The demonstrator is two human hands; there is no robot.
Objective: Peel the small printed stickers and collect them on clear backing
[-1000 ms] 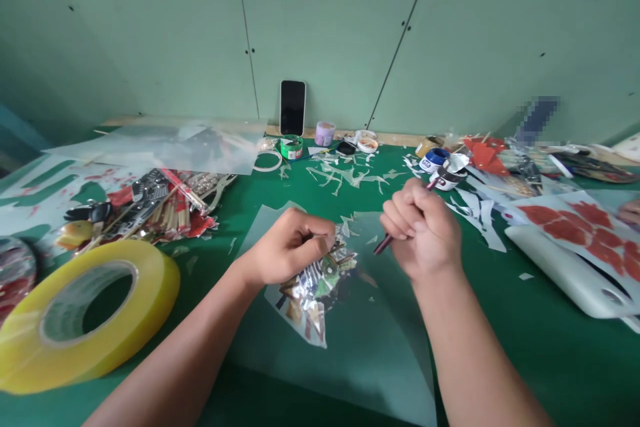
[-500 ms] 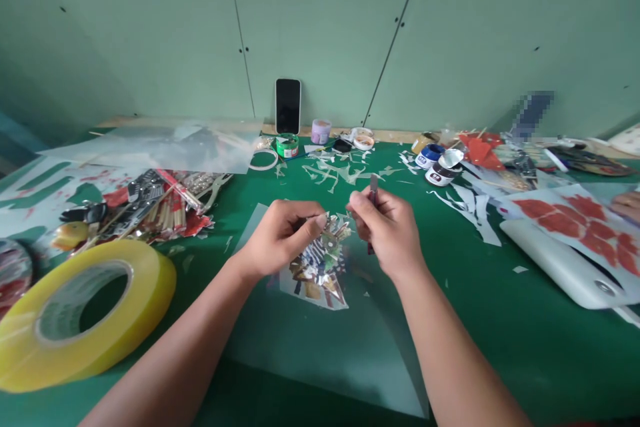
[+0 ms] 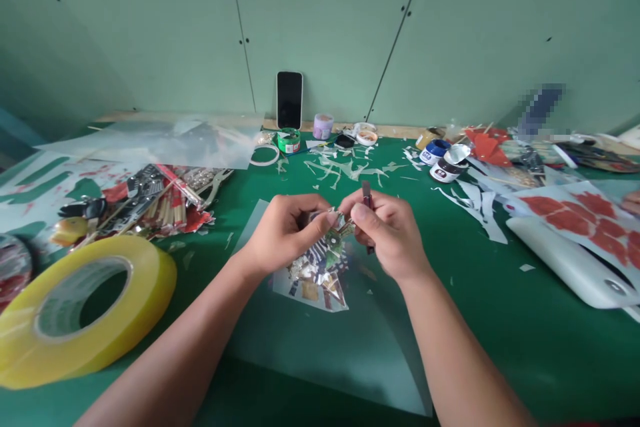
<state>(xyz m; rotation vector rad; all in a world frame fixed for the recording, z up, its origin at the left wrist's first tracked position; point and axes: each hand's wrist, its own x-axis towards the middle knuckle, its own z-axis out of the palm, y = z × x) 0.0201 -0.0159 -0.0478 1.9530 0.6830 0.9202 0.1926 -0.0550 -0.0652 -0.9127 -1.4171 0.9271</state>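
Note:
My left hand [image 3: 284, 228] is closed, pinching the top of a shiny printed film cut-out [image 3: 320, 270] that hangs just above a clear plastic sheet [image 3: 320, 340] on the green table [image 3: 500, 320]. My right hand [image 3: 387, 230] is closed round a thin dark-handled knife [image 3: 367, 195], whose tip pokes up above the fingers. Its fingertips meet the left hand's at the top of the cut-out.
A big yellow tape roll [image 3: 83, 310] lies at the near left, with sticks, pliers and red scraps [image 3: 160, 203] behind it. A phone [image 3: 289, 99] leans on the wall. Paint pots [image 3: 440, 160], paper offcuts and a white tray with red shapes [image 3: 575, 240] fill the right.
My right hand has swung in from the right and turned the knife upright, and now touches the cut-out held by my left hand. The cut-out has been lifted a little.

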